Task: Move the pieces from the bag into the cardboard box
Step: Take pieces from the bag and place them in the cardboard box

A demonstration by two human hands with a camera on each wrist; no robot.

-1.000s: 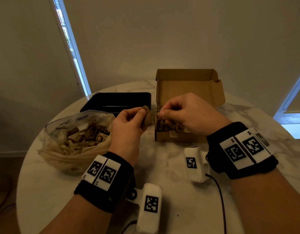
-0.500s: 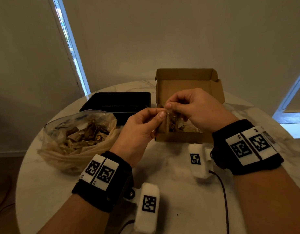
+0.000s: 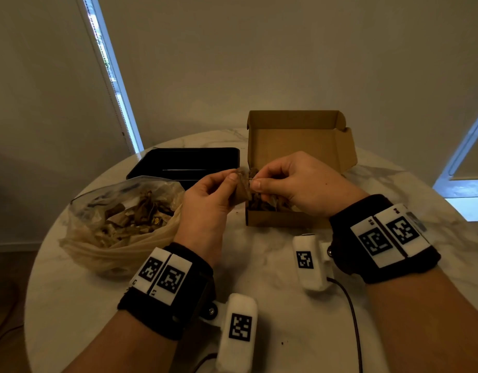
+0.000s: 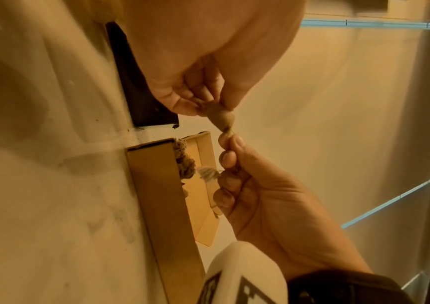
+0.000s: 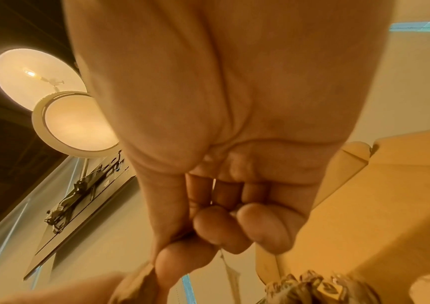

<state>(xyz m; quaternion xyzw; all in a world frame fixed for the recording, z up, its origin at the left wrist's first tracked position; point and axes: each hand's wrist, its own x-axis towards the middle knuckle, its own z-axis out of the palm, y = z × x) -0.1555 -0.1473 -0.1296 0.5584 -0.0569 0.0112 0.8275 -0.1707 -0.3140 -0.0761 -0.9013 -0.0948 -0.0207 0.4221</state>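
My left hand (image 3: 235, 181) and right hand (image 3: 255, 181) both pinch one small brown piece (image 3: 242, 187) between them, held in the air just above the near left corner of the open cardboard box (image 3: 282, 220). In the left wrist view the left hand (image 4: 209, 105) holds the piece (image 4: 220, 118) at its wide end, and the right hand (image 4: 228, 137) pinches its narrow twisted end. Several brown pieces (image 3: 259, 204) lie in the box. The clear plastic bag (image 3: 119, 219), open and full of pieces, lies on the table to the left.
A black tray (image 3: 184, 162) stands behind the bag, left of the box. The box's lid (image 3: 300, 135) stands upright at the back. The round marble table (image 3: 259, 265) drops away at its curved rim. A thin thread (image 5: 224, 261) hangs under my right fingers.
Both hands carried the piece right over the box's near edge, then came back a little to the left. The right fingers now pinch the piece's end.
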